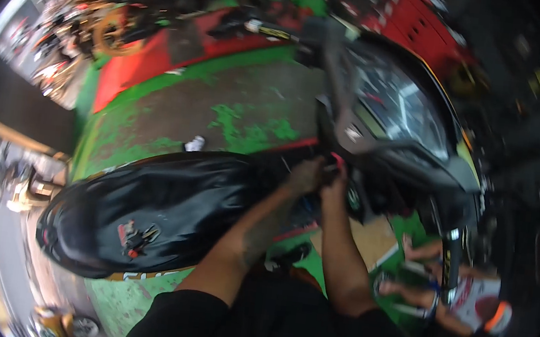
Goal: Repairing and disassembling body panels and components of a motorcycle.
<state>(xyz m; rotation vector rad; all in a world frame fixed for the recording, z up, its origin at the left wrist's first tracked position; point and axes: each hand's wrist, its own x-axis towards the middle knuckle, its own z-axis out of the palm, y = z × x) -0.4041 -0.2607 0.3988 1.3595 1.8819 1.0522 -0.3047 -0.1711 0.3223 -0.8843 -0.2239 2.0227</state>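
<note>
A motor scooter stands across the view, its long black seat [166,203] at left and its handlebar [348,124] with a wide display [400,110] at right. My left hand [307,175] and my right hand [333,182] meet in front of the seat, just below the handlebar. Fingers look curled on both, close together at the scooter's inner front panel. A small pink-red piece [337,161] shows at my right fingertips. Blur and shadow hide what either hand grips. On the seat lies a bunch of keys or small tools [137,238], too blurred to tell.
At lower right a person [471,304] in a white top and cap sits low beside the scooter's front. A cardboard sheet [358,242] lies on the green floor. Beyond the scooter are a red-edged platform [127,76], a red tool cabinet [416,25] and several parked motorcycles [61,71].
</note>
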